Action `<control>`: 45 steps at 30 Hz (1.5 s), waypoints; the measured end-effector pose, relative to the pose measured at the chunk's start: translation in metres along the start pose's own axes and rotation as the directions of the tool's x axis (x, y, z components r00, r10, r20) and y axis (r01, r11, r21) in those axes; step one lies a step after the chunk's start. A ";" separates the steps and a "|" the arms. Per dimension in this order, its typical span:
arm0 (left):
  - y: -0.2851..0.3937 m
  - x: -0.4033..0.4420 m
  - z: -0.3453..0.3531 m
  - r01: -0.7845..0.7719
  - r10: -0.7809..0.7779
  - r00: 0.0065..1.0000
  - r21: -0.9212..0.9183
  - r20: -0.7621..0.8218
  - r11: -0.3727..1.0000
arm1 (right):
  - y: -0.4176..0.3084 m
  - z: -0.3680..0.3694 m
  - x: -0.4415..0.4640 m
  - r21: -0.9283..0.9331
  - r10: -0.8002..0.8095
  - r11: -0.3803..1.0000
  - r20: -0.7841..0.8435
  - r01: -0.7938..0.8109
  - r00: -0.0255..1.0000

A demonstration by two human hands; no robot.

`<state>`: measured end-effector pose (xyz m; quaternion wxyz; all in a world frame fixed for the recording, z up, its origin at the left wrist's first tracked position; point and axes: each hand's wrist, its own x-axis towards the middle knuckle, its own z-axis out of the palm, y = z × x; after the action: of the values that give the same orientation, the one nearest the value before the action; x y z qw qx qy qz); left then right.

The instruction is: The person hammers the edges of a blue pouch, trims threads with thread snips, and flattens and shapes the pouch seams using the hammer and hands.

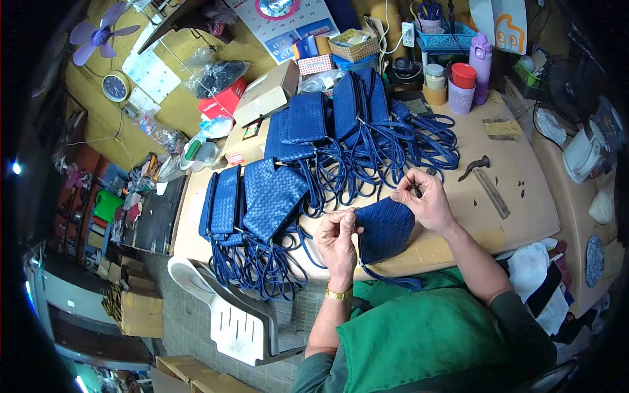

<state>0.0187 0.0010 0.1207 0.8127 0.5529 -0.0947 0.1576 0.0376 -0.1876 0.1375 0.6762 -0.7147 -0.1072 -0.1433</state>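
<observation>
Evidently, the left hand (335, 241) pinches a flat basket-weave bag (386, 232).

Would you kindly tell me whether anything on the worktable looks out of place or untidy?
Small dark bits lie scattered around the hammer on the worktable, too small to identify. Blue straps by the white chair hang jumbled over the edge, looking untidy.

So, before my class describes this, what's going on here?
The person's left hand holds one side of a woven blue shoulder bag; the right hand, at the other side, pinches a small dark item, too small to identify. More blue bags with straps lie on the table, and a hammer rests to the right.
</observation>
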 end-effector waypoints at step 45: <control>0.042 -0.008 0.011 0.084 -0.101 0.990 0.161 0.096 0.983 | -0.021 -0.001 0.004 -0.168 -0.123 0.966 0.377 0.199 0.918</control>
<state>-0.0042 0.0038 0.1590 0.7673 0.6261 -0.0986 0.0974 0.0341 -0.1879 0.1587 0.5541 -0.7826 -0.2738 -0.0744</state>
